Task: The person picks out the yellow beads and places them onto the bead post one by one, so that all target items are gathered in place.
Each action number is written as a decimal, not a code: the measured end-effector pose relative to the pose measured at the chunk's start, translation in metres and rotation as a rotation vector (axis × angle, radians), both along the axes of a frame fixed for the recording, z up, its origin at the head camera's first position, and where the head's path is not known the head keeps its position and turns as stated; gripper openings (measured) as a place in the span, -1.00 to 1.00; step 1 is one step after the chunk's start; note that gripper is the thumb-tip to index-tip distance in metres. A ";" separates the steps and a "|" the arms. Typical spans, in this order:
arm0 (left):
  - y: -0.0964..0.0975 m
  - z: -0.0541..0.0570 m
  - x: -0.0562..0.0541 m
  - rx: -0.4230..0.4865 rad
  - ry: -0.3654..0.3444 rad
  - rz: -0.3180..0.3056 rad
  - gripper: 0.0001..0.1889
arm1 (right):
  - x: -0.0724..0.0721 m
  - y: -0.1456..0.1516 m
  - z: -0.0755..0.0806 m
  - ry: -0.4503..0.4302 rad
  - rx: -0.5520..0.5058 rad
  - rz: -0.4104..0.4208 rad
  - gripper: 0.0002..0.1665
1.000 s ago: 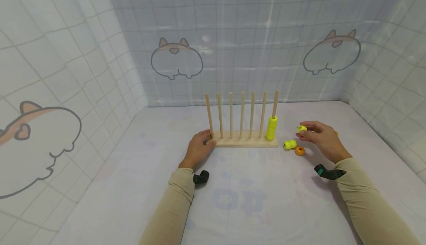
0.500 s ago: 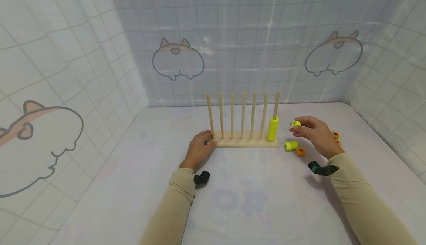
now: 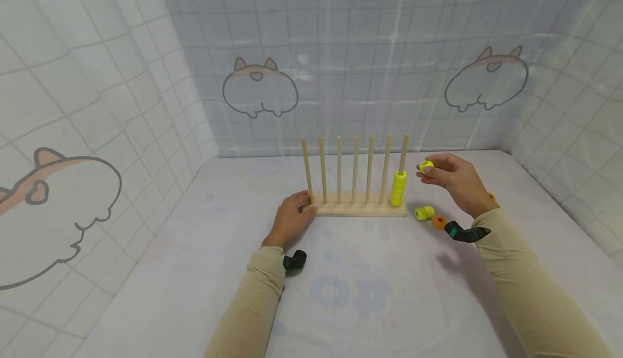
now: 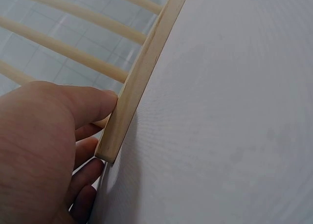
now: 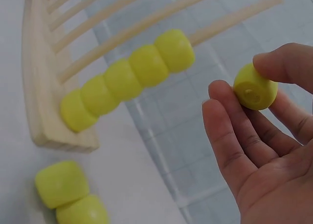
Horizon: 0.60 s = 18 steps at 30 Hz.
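Observation:
A wooden peg rack (image 3: 350, 210) with several upright pegs stands on the table. Several yellow beads (image 3: 398, 189) are stacked on its rightmost peg, whose upper part is bare. My left hand (image 3: 290, 218) grips the left end of the base; the left wrist view has the thumb on its near side and the other fingers beyond it. To the right of the stack, my right hand (image 3: 462, 184) holds a yellow bead (image 5: 255, 88) in the air, pinched between thumb and fingers. The bead is apart from the peg and close to the height of its upper half.
Two loose yellow beads (image 3: 424, 213) lie together right of the rack, beside an orange bead (image 3: 439, 222). Another orange bead (image 3: 492, 197) shows partly behind the right wrist. A patterned grid sheet (image 3: 340, 77) hangs behind and at both sides.
My right hand has risen and moved left with the yellow bead, from above the loose beads toward the rightmost peg. The left hand and the rack stay put.

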<state>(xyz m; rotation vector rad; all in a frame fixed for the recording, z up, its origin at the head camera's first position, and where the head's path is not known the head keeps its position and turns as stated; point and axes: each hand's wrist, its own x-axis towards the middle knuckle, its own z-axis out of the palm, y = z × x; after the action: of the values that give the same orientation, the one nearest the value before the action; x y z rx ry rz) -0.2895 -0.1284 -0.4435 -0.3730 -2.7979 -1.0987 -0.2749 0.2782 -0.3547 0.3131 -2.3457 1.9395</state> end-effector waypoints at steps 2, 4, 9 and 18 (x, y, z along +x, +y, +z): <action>0.000 -0.001 -0.001 -0.004 -0.003 0.000 -0.48 | 0.000 -0.002 0.004 0.006 -0.012 0.001 -0.47; 0.000 -0.001 -0.001 -0.003 -0.002 -0.001 -0.48 | -0.001 -0.005 0.007 0.008 -0.021 0.000 -0.46; 0.000 0.000 0.000 0.000 0.002 -0.005 -0.49 | -0.002 -0.009 0.014 0.016 -0.020 -0.005 -0.46; 0.000 0.004 0.003 0.010 0.004 -0.006 -0.48 | -0.008 -0.019 0.024 0.062 -0.166 -0.005 -0.44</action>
<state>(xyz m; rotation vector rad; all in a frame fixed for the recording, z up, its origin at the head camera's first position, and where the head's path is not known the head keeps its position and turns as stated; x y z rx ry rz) -0.2869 -0.1289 -0.4400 -0.3832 -2.7880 -1.1119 -0.2831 0.2592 -0.3305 0.3491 -2.1287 2.0743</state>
